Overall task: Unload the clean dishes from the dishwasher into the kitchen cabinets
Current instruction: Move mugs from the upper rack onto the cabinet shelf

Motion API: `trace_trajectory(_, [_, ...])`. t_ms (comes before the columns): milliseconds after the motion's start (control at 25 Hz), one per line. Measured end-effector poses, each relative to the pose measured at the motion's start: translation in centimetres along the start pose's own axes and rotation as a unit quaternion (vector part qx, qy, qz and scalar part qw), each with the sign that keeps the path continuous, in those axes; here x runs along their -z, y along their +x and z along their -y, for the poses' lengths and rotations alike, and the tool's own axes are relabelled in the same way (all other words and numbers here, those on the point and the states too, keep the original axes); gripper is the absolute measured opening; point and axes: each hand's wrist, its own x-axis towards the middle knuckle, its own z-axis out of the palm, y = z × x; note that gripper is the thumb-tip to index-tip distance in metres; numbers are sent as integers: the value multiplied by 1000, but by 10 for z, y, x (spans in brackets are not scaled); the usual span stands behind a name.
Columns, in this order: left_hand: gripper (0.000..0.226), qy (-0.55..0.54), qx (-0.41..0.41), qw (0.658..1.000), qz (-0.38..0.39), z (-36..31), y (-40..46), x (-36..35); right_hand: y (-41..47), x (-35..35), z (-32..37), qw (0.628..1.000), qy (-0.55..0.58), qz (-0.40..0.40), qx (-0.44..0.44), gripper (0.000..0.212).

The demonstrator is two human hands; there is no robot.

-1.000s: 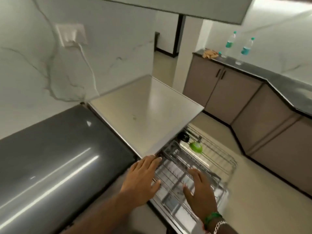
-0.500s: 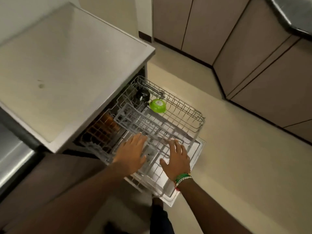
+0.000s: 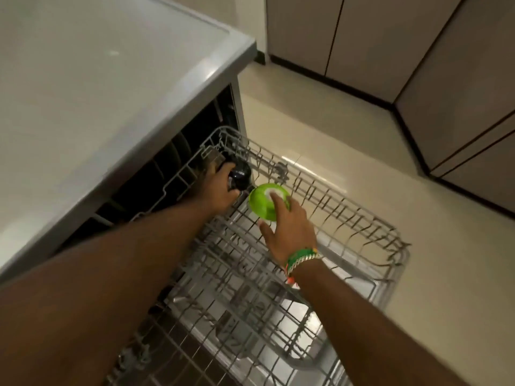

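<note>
The grey wire dishwasher rack (image 3: 370, 232) is pulled out over the open door. At its far end a dark cup (image 3: 242, 174) stands upside down, and my left hand (image 3: 220, 188) is wrapped around its side. Next to it lies an upturned green bowl (image 3: 263, 200). My right hand (image 3: 289, 229), with green and metal bracelets at the wrist, rests its fingers over the bowl's base and side. Most of the rack's other tines hold nothing. The dishwasher's inside (image 3: 178, 162) is dark, with plate-like shapes dimly seen.
The dishwasher's flat pale top (image 3: 106, 79) fills the upper left. Beige floor (image 3: 348, 126) lies beyond the rack. Brown lower cabinets (image 3: 362, 40) with closed doors run along the top and the right side.
Both hands left the rack's near edge and reached to its far end. The left hand closed around the dark cup, the right one settled on the green bowl. The view came closer.
</note>
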Motion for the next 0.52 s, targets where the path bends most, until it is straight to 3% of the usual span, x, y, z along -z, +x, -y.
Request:
trace_trajectory(120, [70,-52,38,998,6,-7,35,-31,26,-27,-2,999,-47,-8,4,77])
trace_trajectory(200, [65,-84,51,995,-34,-12,48,-49,35,-38,-8,999,-45,1,-9,78])
trace_trajectory(360, [61,-23,90,989,-117,-25,46,-61,38,-36,-14,999,-17,-31,-3,72])
trace_trajectory(520, [64,-3,46,987,-154,-27,0,-59,3,-22,-3,999,42,-28,-3,69])
